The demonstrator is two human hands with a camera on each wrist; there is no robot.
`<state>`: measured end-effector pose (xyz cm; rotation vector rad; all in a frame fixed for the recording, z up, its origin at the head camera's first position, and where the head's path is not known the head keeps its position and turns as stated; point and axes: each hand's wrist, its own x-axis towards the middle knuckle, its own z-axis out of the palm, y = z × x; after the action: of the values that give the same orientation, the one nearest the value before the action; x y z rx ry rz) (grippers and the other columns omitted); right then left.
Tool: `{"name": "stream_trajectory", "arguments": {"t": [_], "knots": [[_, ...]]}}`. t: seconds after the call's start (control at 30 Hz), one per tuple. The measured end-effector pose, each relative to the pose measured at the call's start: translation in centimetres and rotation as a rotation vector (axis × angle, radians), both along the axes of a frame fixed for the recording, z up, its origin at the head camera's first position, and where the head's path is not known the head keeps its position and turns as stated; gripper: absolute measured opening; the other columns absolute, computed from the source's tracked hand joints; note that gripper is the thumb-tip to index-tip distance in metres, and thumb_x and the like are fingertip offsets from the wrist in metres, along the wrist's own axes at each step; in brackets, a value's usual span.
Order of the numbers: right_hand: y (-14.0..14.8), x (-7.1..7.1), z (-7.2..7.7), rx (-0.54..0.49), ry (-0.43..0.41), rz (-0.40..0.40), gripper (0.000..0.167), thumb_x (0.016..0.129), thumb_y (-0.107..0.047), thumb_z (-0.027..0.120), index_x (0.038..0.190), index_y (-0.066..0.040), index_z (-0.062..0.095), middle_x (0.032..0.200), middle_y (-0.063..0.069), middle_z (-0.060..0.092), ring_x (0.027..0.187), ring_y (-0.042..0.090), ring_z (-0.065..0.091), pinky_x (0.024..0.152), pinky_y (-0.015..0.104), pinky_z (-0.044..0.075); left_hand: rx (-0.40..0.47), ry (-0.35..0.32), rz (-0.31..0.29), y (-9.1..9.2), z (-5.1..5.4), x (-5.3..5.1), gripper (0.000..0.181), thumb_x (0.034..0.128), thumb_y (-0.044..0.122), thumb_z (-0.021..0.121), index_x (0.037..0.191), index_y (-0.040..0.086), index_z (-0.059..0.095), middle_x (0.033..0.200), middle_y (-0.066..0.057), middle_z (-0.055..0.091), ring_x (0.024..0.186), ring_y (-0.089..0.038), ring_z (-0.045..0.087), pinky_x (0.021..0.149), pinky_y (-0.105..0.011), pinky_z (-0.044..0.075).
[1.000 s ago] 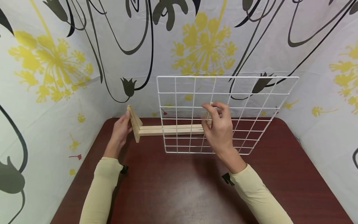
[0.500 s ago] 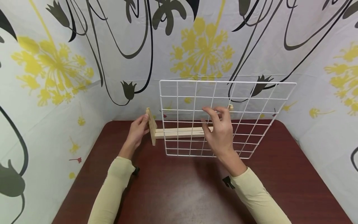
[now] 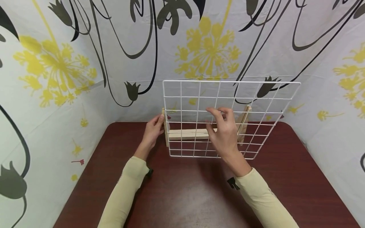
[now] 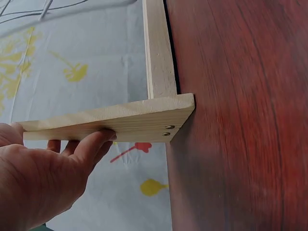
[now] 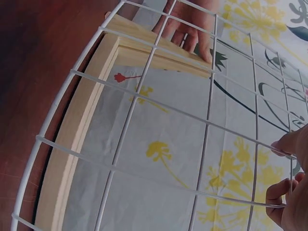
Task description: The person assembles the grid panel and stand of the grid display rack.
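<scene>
Tabletop (image 3: 182, 193) below, grid (image 3: 197, 110) extends either side of gripping right hand (image 3: 224, 131)

We can read no text, label, brand, number or sign in any of the three views. We see printed flowers (image 3: 211, 52) on the patterned wall cloth (image 3: 168, 57), but we make out no lettering among them, and we find none on the white wire grid panel (image 3: 198, 110), the wooden frame (image 3: 188, 134) or the reddish-brown tabletop (image 3: 182, 193).
</scene>
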<state>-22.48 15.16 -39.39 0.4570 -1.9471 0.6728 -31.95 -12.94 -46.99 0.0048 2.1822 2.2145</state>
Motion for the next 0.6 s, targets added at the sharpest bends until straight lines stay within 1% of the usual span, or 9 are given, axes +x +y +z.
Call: {"name": "stream_trajectory", "arguments": {"t": [0.13,0.23,0.27,0.4,0.47,0.5,0.6], "knots": [[-0.4,-0.9,0.9,0.010,-0.005,0.029,0.040,0.092,-0.007,0.079,0.130,-0.014,0.067,0.113,0.024,0.055,0.095,0.040,0.061,0.081,0.050,0.057,0.005,0.000,0.004,0.1,-0.1,0.0,0.059,0.1086,0.046,0.056,0.158,0.014,0.051,0.158,-0.019,0.054,0.141,-0.038,0.057,0.114,-0.055,0.051],[-0.7,-1.8,2.0,0.025,-0.007,0.050,0.040,0.091,-0.006,0.079,0.128,-0.013,0.065,0.110,0.024,0.053,0.092,0.039,0.059,0.080,0.051,0.055,0.006,0.000,0.005,0.1,-0.1,-0.1,0.055,0.1110,0.041,0.054,0.159,0.014,0.049,0.159,-0.018,0.053,0.140,-0.038,0.057,0.113,-0.054,0.052],[-0.8,-2.2,2.4,0.029,-0.005,0.057,0.040,0.091,-0.005,0.079,0.128,-0.013,0.065,0.110,0.023,0.053,0.091,0.039,0.059,0.080,0.051,0.055,-0.010,0.001,0.002,0.1,-0.1,-0.1,0.055,0.1109,0.042,0.053,0.159,0.015,0.049,0.158,-0.017,0.054,0.141,-0.036,0.058,0.113,-0.053,0.053],[-1.1,-3.2,4.5,0.047,0.025,0.070,0.041,0.090,-0.003,0.080,0.127,-0.013,0.064,0.110,0.024,0.052,0.088,0.037,0.058,0.077,0.050,0.053,-0.012,0.008,-0.012,0.3,0.0,-0.3,0.057,0.1092,0.045,0.056,0.158,0.017,0.050,0.154,-0.018,0.058,0.138,-0.035,0.060,0.112,-0.051,0.054],[-1.2,-3.7,5.8,0.055,0.051,0.067,0.041,0.090,-0.003,0.080,0.126,-0.013,0.064,0.110,0.024,0.053,0.087,0.037,0.058,0.075,0.049,0.053,-0.035,0.006,-0.012,0.3,0.0,-0.2,0.059,0.1080,0.049,0.056,0.159,0.019,0.049,0.156,-0.017,0.056,0.139,-0.035,0.060,0.112,-0.051,0.054],[-1.2,-3.9,6.4,0.056,0.064,0.065,0.041,0.090,-0.002,0.080,0.126,-0.012,0.064,0.110,0.025,0.053,0.086,0.037,0.058,0.075,0.049,0.053,-0.031,0.005,-0.013,0.3,0.0,-0.2,0.059,0.1083,0.048,0.056,0.160,0.019,0.048,0.157,-0.017,0.055,0.139,-0.036,0.060,0.112,-0.052,0.054],[-1.5,-4.6,8.5,0.048,0.097,0.061,0.041,0.090,-0.001,0.080,0.126,-0.012,0.064,0.110,0.026,0.053,0.087,0.039,0.058,0.076,0.049,0.053,-0.059,-0.003,-0.010,0.2,-0.1,-0.1,0.060,0.1088,0.049,0.054,0.161,0.021,0.045,0.160,-0.016,0.052,0.141,-0.036,0.058,0.113,-0.053,0.053]]}}
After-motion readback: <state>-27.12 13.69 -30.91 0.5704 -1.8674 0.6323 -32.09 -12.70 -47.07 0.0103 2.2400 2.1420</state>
